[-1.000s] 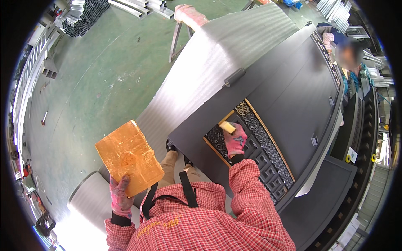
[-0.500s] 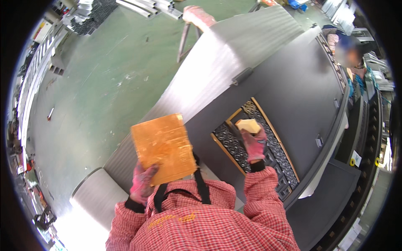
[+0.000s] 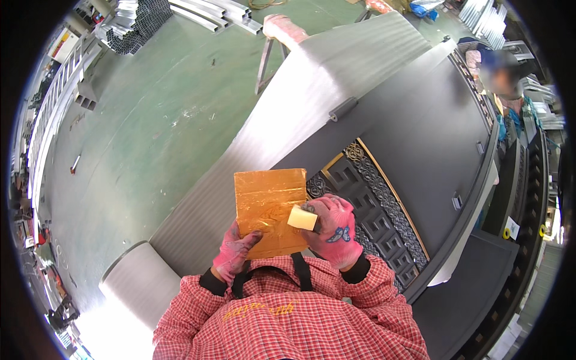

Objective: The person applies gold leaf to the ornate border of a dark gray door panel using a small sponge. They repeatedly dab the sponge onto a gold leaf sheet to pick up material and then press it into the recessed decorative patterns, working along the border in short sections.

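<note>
In my left hand (image 3: 236,249), gloved in pink, is a flat square board (image 3: 270,192) smeared with shiny gold paint, its thumb over the lower left corner. My right hand (image 3: 336,233), also in a pink glove, grips a small pale yellow sponge block (image 3: 303,218) with a dark side. The block is right over the board's right half; whether it touches cannot be made out. Behind my right hand lies a dark grey door panel (image 3: 414,132) with an ornate relief inset (image 3: 372,210), whose raised border strips (image 3: 393,195) are gold.
White foam sheeting (image 3: 300,90) lies under the panel and ends in a roll (image 3: 141,282) at the left. A padded trestle (image 3: 282,36) stands beyond. At the far right another person (image 3: 504,75) is by the panel's end. Metal profiles (image 3: 210,15) lie on the green floor.
My right hand has moved left from the relief inset to the board with the sponge block. My left hand has brought the board rightward, turning it straighter.
</note>
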`<state>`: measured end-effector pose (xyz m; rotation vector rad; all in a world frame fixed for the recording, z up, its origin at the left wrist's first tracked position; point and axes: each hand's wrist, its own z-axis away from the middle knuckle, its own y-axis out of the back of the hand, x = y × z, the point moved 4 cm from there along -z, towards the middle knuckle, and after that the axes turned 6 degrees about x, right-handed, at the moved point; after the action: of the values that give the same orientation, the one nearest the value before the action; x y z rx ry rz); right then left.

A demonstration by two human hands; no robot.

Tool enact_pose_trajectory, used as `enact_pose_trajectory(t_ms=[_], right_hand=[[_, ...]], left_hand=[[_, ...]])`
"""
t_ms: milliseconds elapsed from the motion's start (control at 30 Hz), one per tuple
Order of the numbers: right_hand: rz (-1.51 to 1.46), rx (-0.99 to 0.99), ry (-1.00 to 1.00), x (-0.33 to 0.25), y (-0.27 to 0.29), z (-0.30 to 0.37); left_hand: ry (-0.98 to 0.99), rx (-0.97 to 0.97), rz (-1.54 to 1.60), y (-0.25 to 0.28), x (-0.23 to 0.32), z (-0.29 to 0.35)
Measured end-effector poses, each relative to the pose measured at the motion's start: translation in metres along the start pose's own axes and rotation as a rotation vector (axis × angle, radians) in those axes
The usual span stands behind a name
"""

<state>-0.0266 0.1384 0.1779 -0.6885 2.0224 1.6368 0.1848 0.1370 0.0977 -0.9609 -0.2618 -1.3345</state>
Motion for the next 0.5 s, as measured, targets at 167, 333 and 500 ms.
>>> enact_pose_trajectory(t_ms=[167,333,500], right_hand=[[-0.085,-0.042,-0.024,0.013,-0.012,0.009],[-0.11,0.025,0.007,0.015,-0.006,0.007],[-0.527,0.373,-0.413,0.092,-0.019,0.041]], left_hand=[[-0.038,0.02,0.051,-0.002,-0.004,0.005],[-0.039,0.033,-0.022,0.004,0.001,-0.003],[-0.084,0.054,0.027,0.022,0.014,0.002]])
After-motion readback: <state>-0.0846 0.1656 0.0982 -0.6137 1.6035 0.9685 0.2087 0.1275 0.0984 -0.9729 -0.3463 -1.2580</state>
